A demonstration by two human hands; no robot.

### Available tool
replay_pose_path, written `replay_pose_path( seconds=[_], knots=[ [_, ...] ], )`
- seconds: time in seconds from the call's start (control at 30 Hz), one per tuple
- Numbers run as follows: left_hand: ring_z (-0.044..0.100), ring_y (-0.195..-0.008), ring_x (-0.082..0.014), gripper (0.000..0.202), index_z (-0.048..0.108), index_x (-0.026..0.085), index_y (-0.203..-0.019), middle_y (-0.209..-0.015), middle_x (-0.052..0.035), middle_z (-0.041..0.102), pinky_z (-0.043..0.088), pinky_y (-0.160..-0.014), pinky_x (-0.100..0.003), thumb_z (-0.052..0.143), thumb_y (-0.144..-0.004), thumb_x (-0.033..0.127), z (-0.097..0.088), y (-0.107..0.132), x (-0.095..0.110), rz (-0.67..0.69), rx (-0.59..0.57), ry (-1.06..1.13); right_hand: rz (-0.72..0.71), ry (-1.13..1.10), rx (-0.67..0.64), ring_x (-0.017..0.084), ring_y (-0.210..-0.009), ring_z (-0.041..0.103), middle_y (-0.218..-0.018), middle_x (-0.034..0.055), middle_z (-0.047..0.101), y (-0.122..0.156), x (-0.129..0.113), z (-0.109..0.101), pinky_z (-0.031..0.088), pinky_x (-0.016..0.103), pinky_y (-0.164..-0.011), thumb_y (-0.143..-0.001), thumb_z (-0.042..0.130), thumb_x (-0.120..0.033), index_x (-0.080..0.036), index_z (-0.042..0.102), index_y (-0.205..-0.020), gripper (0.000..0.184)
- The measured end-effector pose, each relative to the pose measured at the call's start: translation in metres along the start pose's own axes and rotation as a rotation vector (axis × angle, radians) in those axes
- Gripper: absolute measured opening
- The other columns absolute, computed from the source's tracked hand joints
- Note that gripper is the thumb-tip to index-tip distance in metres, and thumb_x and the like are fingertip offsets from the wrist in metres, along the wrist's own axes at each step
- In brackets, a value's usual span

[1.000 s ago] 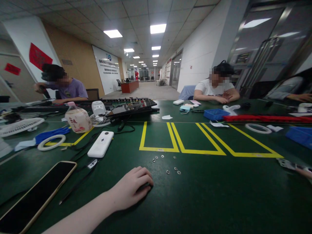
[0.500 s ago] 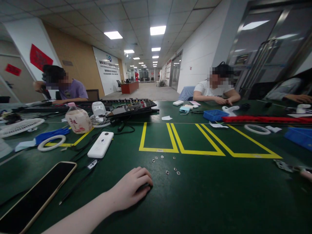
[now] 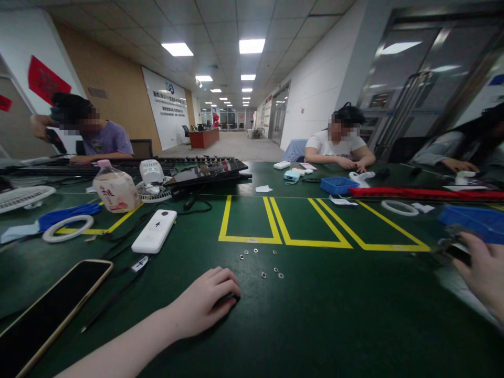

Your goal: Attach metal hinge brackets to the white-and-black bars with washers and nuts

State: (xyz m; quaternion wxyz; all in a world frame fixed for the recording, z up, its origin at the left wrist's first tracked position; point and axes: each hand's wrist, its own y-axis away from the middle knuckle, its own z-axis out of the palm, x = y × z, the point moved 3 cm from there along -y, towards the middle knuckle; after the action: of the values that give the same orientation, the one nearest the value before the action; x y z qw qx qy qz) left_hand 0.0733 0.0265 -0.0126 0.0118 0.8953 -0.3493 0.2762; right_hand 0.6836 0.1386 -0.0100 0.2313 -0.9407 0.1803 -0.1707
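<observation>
On the green table (image 3: 315,315) my left hand (image 3: 210,299) rests with its fingers curled and pressed together. Something dark shows beneath them, but I cannot make out what it is. Just beyond the fingertips lie several small metal rings, among them a flat washer (image 3: 281,275) and a nut-like ring (image 3: 263,275). At the right edge my right hand (image 3: 482,268) grips a metal bracket-like part (image 3: 449,245), smeared by motion, near a blue bin (image 3: 472,222). A pale, blurred patch hangs below that hand.
Yellow tape frames (image 3: 252,241) mark the table ahead. To the left are a phone (image 3: 55,310), a white power bank (image 3: 154,231), cables, a drink bottle (image 3: 117,189) and a white ring (image 3: 67,229). A red strip (image 3: 425,194) lies far right. Several people sit across the table.
My right hand has come further into view at the right, lifting the metal part. The view has turned slightly right. My left hand keeps its place by the metal rings.
</observation>
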Motion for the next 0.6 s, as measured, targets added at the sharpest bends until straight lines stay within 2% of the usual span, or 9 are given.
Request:
replay_pose_path(
  seconds=[0.1,0.17,0.5,0.6],
  knots=[
    [0.055,-0.102,-0.02,0.017,0.058,0.023,-0.104,-0.111,-0.0038,0.06,0.046,-0.09,-0.037,0.051,-0.092,0.013,0.002,0.0,-0.001,0.002,0.0,0.003,-0.053,0.041,0.064,0.029,-0.09,0.055,-0.107,0.0142,0.056,0.006,-0.023,-0.021,0.034,0.038,-0.067,-0.099,0.018,-0.045,-0.019,0.037,-0.137,0.049],
    [0.055,-0.102,-0.02,0.017,0.058,0.023,-0.104,-0.111,-0.004,0.06,0.045,-0.09,-0.038,0.05,-0.092,0.013,0.002,0.001,-0.001,0.006,-0.002,0.006,-0.072,0.05,0.099,0.028,-0.089,0.054,-0.105,0.0132,0.057,0.009,-0.029,-0.026,0.033,0.037,-0.067,-0.1,0.018,-0.044,-0.019,0.037,-0.137,0.048],
    [0.055,-0.102,-0.02,0.017,0.059,0.022,-0.103,-0.111,-0.0042,0.06,0.046,-0.09,-0.038,0.05,-0.092,0.012,-0.002,0.001,0.005,-0.012,0.011,0.017,-0.009,0.023,0.201,0.028,-0.088,0.055,-0.1,0.013,0.059,0.011,-0.02,-0.028,0.031,0.036,-0.067,-0.099,0.012,-0.053,-0.019,0.035,-0.14,0.058],
    [0.055,-0.102,-0.0196,0.017,0.059,0.023,-0.103,-0.111,-0.0036,0.06,0.045,-0.091,-0.038,0.05,-0.092,0.012,-0.002,0.001,0.004,-0.017,0.007,0.018,-0.005,0.003,0.173,0.028,-0.088,0.055,-0.1,0.0128,0.059,0.011,-0.024,-0.03,0.031,0.036,-0.067,-0.099,0.012,-0.053,-0.02,0.036,-0.14,0.058]
  ],
)
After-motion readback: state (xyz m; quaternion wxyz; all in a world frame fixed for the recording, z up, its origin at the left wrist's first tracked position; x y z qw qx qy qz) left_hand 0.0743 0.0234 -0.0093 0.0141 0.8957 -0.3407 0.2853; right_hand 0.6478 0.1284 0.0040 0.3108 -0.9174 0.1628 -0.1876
